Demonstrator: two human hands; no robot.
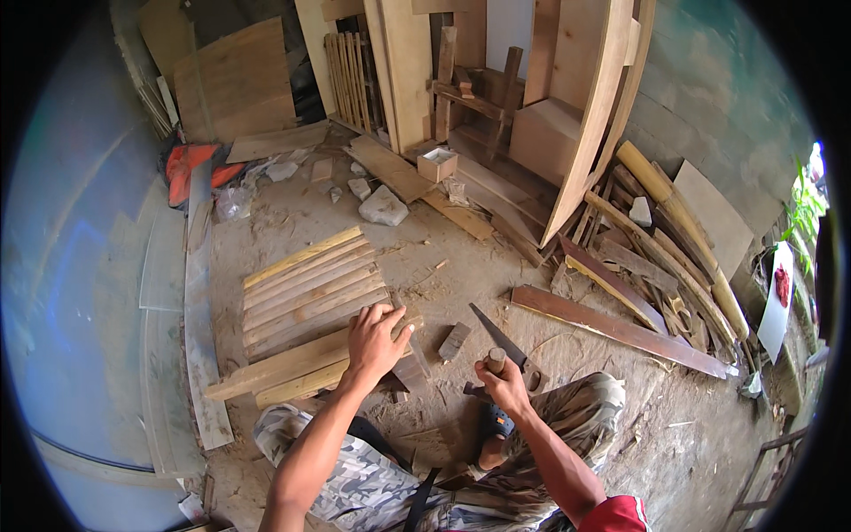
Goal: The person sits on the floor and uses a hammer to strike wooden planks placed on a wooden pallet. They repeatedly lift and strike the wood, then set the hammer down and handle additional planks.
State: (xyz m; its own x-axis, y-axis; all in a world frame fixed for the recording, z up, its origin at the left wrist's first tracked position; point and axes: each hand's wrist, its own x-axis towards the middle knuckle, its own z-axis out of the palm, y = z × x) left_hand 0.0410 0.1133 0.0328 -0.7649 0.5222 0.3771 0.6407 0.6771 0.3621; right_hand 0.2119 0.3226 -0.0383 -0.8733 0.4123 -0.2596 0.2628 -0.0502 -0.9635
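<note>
My left hand (376, 342) is over the near right corner of a slatted wooden panel (310, 293) lying on the ground. Its fingers are bent toward the thumb, and whatever they hold is too small to make out. Two wooden boards (284, 365) lie along the panel's near edge, under my left wrist. My right hand (503, 387) is wrapped round the wooden handle of a hammer (495, 359), whose dark head shows partly below the fist. A handsaw (502, 333) lies just beyond that hand. Between my hands is a small wood block (454, 341).
A long brown plank (612, 330) lies to the right, before a pile of bamboo and scrap wood (683, 248). A tall wooden cabinet frame (585, 124) stands at the back. A pale stone (383, 207) and small box (437, 164) lie beyond the panel. Long strips (200, 310) line the left wall.
</note>
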